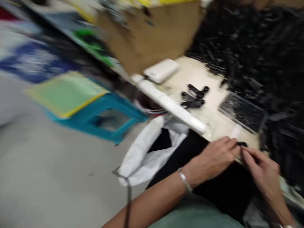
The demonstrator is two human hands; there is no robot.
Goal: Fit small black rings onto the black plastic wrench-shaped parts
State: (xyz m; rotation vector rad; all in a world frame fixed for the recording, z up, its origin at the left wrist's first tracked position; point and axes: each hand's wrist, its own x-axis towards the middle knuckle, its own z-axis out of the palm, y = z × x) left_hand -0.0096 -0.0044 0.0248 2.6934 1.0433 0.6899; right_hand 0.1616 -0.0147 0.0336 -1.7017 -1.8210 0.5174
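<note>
My left hand (pixel 219 155), with a silver bracelet at the wrist, is closed near the table's front edge. Its fingertips meet those of my right hand (pixel 264 169), which is closed in a pinch. A small black part (pixel 242 144) shows between the two sets of fingertips; my fingers cover most of it, and its exact kind cannot be made out. Just behind my hands lies a clear shallow tray (pixel 244 110) of tiny dark pieces. Several slim black parts (pixel 193 98) lie loosely grouped on the pale tabletop (pixel 213 118) to the left of that tray.
A large heap of black parts (pixel 249 53) covers the right side. A white bar (pixel 171 104) runs along the table edge, with a white box-like object (pixel 162 70) behind it. Brown cardboard (pixel 154 38) stands at the back. A blue stool (pixel 95 117) and white bag (pixel 142 155) are left.
</note>
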